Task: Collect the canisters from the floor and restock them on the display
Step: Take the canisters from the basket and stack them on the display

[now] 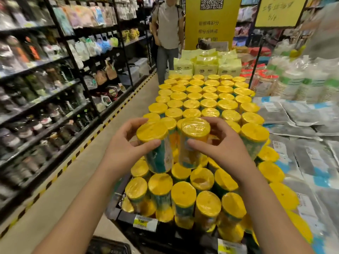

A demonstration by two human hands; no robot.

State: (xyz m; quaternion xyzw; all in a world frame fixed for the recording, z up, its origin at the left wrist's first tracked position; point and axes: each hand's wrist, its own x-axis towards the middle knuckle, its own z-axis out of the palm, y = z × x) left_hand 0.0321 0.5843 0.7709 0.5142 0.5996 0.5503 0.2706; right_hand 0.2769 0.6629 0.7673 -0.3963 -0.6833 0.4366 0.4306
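Observation:
My left hand point(126, 143) grips a yellow-lidded canister point(156, 142) with a teal and yellow label. Beside it my right hand point(220, 143) grips a second canister point(194, 140) of the same kind. Both canisters are upright, side by side, held just above the near end of the display point(139, 219). The display holds several rows of identical yellow-lidded canisters point(201, 99) stretching away from me, with a lower tier point(183, 195) at the near end under my hands.
Black shelving point(55, 88) with packaged goods lines the left side of the aisle. A person point(167, 37) stands at the display's far end beside a yellow banner point(211, 24). Flat grey-blue packets point(302, 143) lie to the right. A dark basket point(108, 246) sits on the floor below.

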